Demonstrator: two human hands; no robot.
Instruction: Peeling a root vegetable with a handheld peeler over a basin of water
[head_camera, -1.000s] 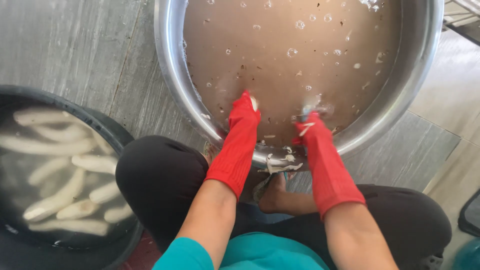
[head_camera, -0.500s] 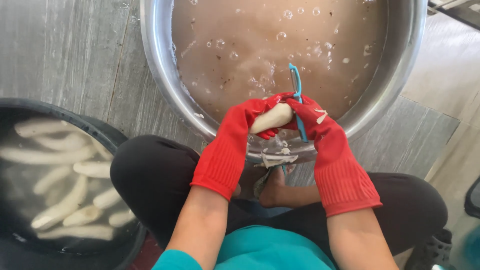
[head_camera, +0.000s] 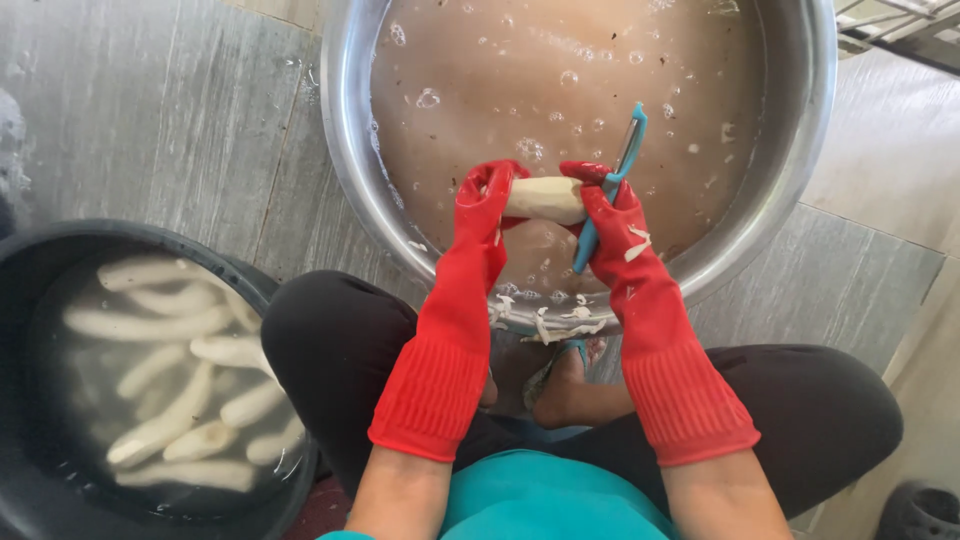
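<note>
Grey stone floor tiles (head_camera: 150, 110) with streaked grain fill the background, and a person sits low on them with dark-trousered knees spread wide. At the far side stands a large round steel basin (head_camera: 810, 150), its rim cut off by the top edge, filled with murky brown water (head_camera: 520, 70) dotted with bubbles and small floating scraps. Pale peel strips (head_camera: 545, 325) cling to the near rim of the basin. At the near left sits a round black tub (head_camera: 30, 280), partly cut off by the left and bottom edges, holding clear water and a heap of long pale peeled roots (head_camera: 165, 320).

Above the near part of the basin, the left hand (head_camera: 480, 215) in a long red rubber glove closes its fingers around one end of a short pale peeled root piece (head_camera: 545, 200). The right hand (head_camera: 610, 225), gloved the same, touches the other end and is wrapped around the handle of a blue peeler (head_camera: 610, 185), whose blade end points away over the water. Peel bits stick to the right glove.

Between the knees a bare foot in a sandal shows only partly. Whatever lies under the brown water cannot be made out. A dark object at the near right corner is too cropped to identify.
</note>
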